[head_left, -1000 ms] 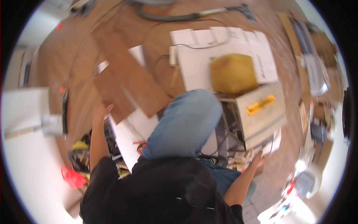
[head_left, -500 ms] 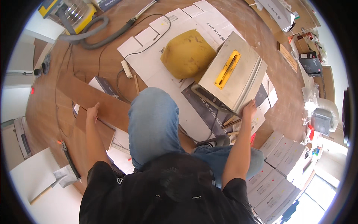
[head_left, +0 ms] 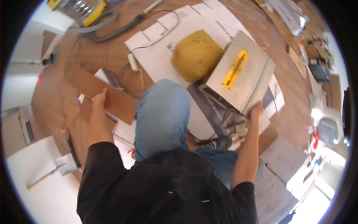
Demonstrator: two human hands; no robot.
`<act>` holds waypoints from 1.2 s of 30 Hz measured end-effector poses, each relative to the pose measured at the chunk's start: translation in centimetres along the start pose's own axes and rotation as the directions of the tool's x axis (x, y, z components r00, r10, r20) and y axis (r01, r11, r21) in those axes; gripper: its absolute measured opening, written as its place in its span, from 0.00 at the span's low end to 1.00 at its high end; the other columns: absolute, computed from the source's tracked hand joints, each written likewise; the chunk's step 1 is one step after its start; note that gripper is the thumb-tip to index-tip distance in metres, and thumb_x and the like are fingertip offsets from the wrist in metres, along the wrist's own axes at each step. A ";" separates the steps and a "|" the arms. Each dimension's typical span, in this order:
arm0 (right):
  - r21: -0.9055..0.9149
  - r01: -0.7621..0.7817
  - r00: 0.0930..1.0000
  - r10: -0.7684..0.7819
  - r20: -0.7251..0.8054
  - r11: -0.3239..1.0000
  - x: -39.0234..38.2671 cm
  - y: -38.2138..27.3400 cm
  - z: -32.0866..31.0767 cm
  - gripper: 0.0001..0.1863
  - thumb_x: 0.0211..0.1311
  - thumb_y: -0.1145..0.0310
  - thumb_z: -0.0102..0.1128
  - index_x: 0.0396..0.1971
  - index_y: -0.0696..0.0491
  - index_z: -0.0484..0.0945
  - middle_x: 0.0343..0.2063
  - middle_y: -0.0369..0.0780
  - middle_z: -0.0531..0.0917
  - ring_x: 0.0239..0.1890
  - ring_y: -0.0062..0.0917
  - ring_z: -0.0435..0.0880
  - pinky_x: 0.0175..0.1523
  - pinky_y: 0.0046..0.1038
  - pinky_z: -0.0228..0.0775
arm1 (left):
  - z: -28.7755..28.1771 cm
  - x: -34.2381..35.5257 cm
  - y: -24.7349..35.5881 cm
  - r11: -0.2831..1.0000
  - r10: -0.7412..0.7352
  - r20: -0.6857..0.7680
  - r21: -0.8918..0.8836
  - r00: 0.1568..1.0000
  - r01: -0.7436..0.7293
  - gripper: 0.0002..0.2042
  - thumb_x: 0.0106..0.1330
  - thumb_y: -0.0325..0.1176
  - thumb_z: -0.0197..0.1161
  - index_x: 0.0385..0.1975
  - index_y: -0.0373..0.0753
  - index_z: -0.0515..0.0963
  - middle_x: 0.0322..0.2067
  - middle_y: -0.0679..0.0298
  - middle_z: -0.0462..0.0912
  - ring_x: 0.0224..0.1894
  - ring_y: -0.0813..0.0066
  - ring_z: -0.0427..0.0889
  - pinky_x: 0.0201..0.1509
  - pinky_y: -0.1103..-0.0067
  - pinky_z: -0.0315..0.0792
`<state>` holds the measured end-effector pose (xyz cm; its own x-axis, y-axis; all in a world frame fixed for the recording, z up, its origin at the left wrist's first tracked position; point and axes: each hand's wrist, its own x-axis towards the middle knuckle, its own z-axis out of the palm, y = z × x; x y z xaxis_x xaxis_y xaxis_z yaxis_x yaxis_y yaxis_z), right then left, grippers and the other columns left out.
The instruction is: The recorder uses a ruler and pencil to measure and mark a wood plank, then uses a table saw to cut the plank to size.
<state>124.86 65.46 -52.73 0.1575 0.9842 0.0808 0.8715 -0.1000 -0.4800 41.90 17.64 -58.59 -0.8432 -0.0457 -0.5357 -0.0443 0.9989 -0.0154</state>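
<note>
My left hand (head_left: 99, 96) grips a long brown floor plank (head_left: 118, 104) at its edge, left of my raised knee; another brown board lies partly under it. My right hand (head_left: 256, 109) has its fingers curled on the lower right corner of a portable table saw (head_left: 252, 68), a tilted metal-topped box with a yellow insert. A bulky yellow object (head_left: 194, 54) rests against the saw's left side on white cardboard (head_left: 156, 33). Beneath the saw are dark printed cardboard and thin wood strips (head_left: 238, 134). The picture is slightly blurred.
A vacuum (head_left: 82, 11) with a grey hose (head_left: 119, 28) stands at upper left. A white power strip (head_left: 133, 62) and cables lie on the wooden floor. Stacked boxes (head_left: 278, 175) sit at lower right, clutter lines the right wall, and white panels (head_left: 41, 168) are at lower left.
Since a second ago my left hand has moved up onto the plank, and my right hand has risen to the saw's corner. The camera view has turned, shifting the room in the picture.
</note>
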 end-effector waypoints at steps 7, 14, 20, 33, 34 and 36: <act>0.047 -0.184 0.982 0.182 0.046 0.982 -0.9 -3.7 0.3 0.35 0.81 0.44 0.41 0.56 0.65 0.81 0.48 0.59 0.86 0.53 0.53 0.85 0.60 0.45 0.75 | -1.6 -2.6 1.6 0.941 -0.197 -0.018 -0.285 0.980 0.184 0.70 0.48 0.74 0.72 0.78 0.25 0.45 0.76 0.37 0.54 0.78 0.41 0.58 0.79 0.54 0.56; 0.135 -0.079 0.996 0.083 -0.030 0.988 -2.8 -5.0 -1.0 0.34 0.79 0.45 0.45 0.57 0.66 0.80 0.52 0.58 0.85 0.54 0.51 0.84 0.60 0.44 0.74 | -3.5 -10.6 5.3 0.864 -0.379 -0.037 -0.372 0.925 0.339 0.71 0.44 0.70 0.78 0.76 0.24 0.45 0.72 0.38 0.59 0.72 0.45 0.67 0.72 0.57 0.66; 0.246 -0.107 0.992 0.120 -0.038 0.963 -4.1 -5.0 -0.2 0.31 0.78 0.49 0.48 0.59 0.64 0.80 0.53 0.54 0.85 0.54 0.46 0.84 0.60 0.41 0.74 | -5.1 -9.1 1.7 0.870 -0.327 -0.008 -0.392 0.945 0.298 0.68 0.43 0.67 0.82 0.73 0.24 0.50 0.67 0.42 0.65 0.70 0.49 0.68 0.66 0.60 0.74; 0.244 -0.246 0.968 0.250 0.013 0.938 -9.3 -7.0 1.6 0.33 0.74 0.44 0.53 0.57 0.62 0.80 0.54 0.56 0.83 0.59 0.49 0.80 0.65 0.45 0.69 | -3.7 3.8 -7.3 0.655 -0.121 -0.106 -0.756 0.987 -0.001 0.48 0.52 0.57 0.81 0.68 0.31 0.72 0.61 0.54 0.81 0.59 0.59 0.82 0.65 0.65 0.76; 0.232 -0.252 0.967 0.255 0.019 0.940 -10.5 -8.1 1.7 0.33 0.74 0.45 0.53 0.59 0.61 0.79 0.59 0.57 0.80 0.64 0.49 0.74 0.69 0.46 0.64 | -4.7 4.7 -7.9 0.482 -0.064 -0.153 -0.870 0.986 -0.103 0.41 0.56 0.49 0.82 0.67 0.33 0.74 0.57 0.55 0.84 0.55 0.61 0.84 0.63 0.67 0.77; 0.141 -0.219 0.959 0.240 -0.150 0.965 -8.5 -6.5 -3.0 0.33 0.74 0.45 0.52 0.60 0.61 0.77 0.59 0.57 0.79 0.65 0.49 0.72 0.70 0.47 0.63 | 2.2 1.5 0.6 0.178 0.049 0.027 -0.984 0.998 0.018 0.34 0.59 0.43 0.80 0.63 0.33 0.76 0.54 0.56 0.86 0.55 0.62 0.85 0.60 0.68 0.79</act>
<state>119.22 57.34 -47.68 0.4297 0.8980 0.0940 0.7415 -0.2916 -0.6043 41.82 18.19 -61.27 -0.8295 0.0038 -0.5585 -0.5503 0.1661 0.8183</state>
